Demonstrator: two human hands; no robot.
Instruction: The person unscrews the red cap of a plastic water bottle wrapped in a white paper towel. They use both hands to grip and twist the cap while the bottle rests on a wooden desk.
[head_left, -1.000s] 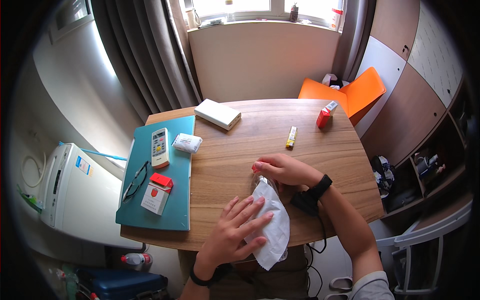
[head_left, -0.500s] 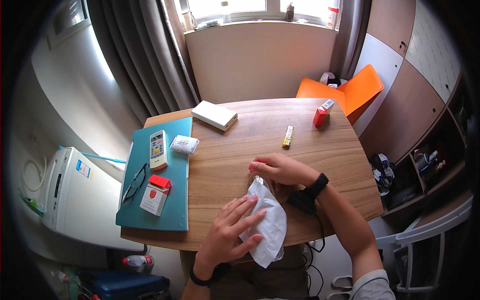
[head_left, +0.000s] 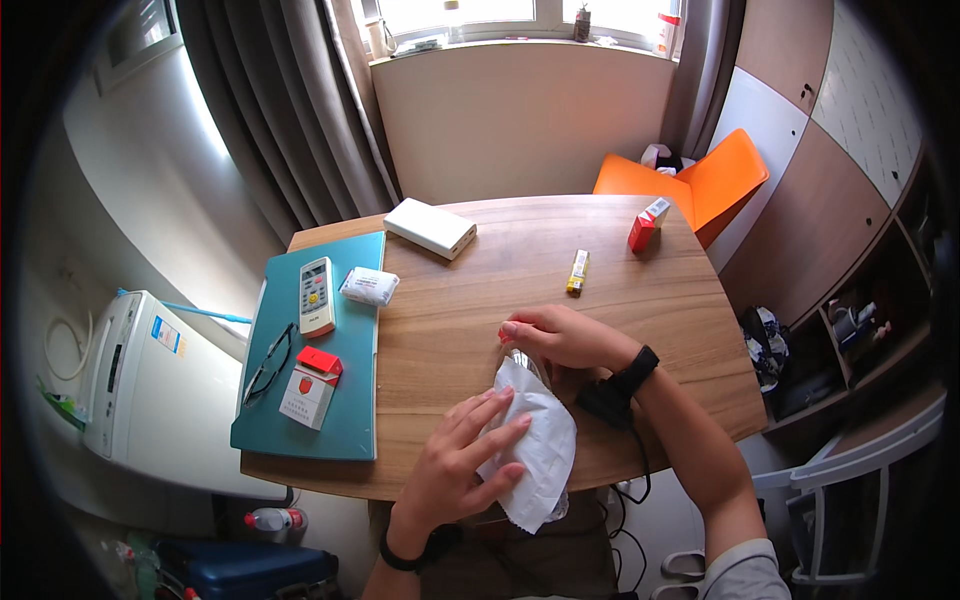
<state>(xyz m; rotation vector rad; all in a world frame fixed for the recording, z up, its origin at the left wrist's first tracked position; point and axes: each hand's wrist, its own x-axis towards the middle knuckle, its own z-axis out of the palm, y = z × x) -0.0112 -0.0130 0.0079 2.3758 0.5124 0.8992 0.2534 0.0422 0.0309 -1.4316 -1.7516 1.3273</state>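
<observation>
Tissue [head_left: 540, 450] covers most of the upper side of a clear plastic bottle [head_left: 527, 362] at the near edge of the wooden bench [head_left: 440, 330], its lower end reaching past that edge. The left grip [head_left: 465, 450] is wide, fingers spread over the tissue; how far it clasps the bottle beneath cannot be told. The bottle's neck end is left bare, and there the right grip [head_left: 565, 338] is narrow, thumb and fingers closed on the red cap [head_left: 503, 335]. So the covering is in place, but the cap is not clear of the bottle, and whether it is loose cannot be told. Farther off, untouched, a flip-top box [head_left: 312, 388], glasses [head_left: 268, 365], a remote [head_left: 316, 297] and a small packet [head_left: 369, 287] lie on a teal folder [head_left: 350, 430]. Beyond are a yellow lighter [head_left: 578, 273], a white block [head_left: 430, 228] and a red-and-white box [head_left: 648, 225], then an orange chair [head_left: 728, 185].
</observation>
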